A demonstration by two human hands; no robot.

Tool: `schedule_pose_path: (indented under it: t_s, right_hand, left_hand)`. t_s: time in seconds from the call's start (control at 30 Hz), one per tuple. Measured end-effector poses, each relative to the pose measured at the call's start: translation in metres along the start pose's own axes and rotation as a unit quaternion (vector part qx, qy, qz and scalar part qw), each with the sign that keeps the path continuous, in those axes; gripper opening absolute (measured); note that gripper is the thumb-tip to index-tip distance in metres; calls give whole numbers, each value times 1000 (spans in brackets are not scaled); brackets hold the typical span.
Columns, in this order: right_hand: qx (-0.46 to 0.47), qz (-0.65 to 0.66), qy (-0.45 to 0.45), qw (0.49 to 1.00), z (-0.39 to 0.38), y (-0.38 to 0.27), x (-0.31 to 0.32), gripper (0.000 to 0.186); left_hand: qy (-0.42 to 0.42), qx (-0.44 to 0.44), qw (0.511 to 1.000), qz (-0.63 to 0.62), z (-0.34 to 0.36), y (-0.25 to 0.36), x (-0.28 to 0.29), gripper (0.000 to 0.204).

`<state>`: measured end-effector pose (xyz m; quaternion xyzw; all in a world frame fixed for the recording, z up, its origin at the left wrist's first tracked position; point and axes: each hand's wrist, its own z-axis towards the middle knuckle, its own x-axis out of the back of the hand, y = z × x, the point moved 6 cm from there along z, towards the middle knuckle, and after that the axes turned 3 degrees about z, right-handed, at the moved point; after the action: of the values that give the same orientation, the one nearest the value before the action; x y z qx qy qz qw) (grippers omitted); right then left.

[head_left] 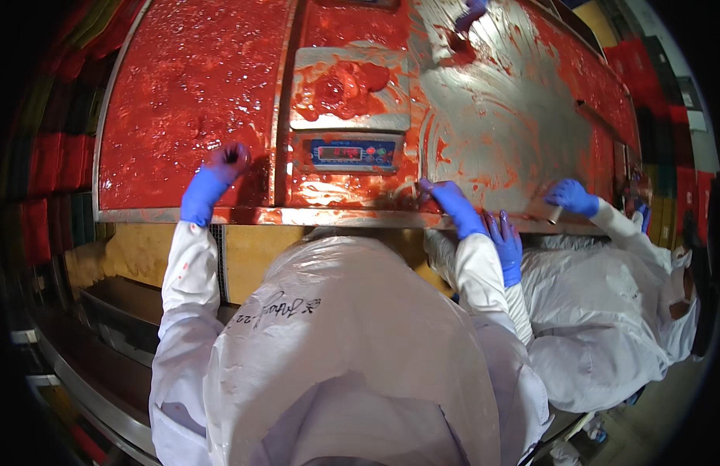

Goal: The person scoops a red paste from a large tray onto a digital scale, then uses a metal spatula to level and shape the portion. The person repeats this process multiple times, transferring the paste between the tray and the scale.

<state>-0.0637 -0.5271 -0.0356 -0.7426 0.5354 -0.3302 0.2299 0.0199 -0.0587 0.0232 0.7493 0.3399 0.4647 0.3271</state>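
Just short of the scale (396, 122), apron (336, 326) sits close to the table's front rim (360, 220); rim is smeared red, so leaning in could soil it.

Front-right of the scale: right hand (451, 200) at the rim, fingers loosely bent, can't tell if it grips anything. Co-worker's raised glove (506, 247) is just beside that wrist; a quick pull-back could bump it. Further right of the scale, second glove (575, 198) has a small pale thing (556, 215), too small to identify; slick fingers could drop it.

Front-left of the scale: left hand (226, 163) above the wet red bed (193, 93), fingers curled, gap partly hidden, can't tell if anything's in it. A slick glove means anything taken up could slip.

Scale's display (340, 153) has red residue around it; more splash could hide the reading. Soft red pulp (344, 87) lies on the scale's plate, spread to its left edge. Looks slippery; a knock could slide some off.

Beyond the scale, far right: another glove (472, 14) over smeared metal; cause of splash if it sweeps hard.
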Motion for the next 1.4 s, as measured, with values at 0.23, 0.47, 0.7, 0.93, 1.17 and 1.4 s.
schedule_pose_path:
  t_s: [0.23,0.47,0.7,0.93,1.17,1.4]
  right_hand:
    - [167,427,-115,881,18,-175,-26,58]
    - [142,379,33,914,14,-99,37,67]
    - [318,287,2,904,70,-231,-14,72]
    - [371,-60,16,926,73,-230,-59,53]
    - [368,466,-55,802,90,-146,24,64]
    - [273,667,-90,687,98,-119,-9,64]
  left_hand:
    - [-2,-153,983,-104,52,115,29,21]
    - [76,127,958,245,70,-112,67,69]
    - [177,-162,903,357,120,126,-67,62]
    - [2,-287,934,213,132,133,-46,70]
    - [-31,-239,801,548,94,123,-79,126]
    - [44,-393,826,401,104,249,-227,57]
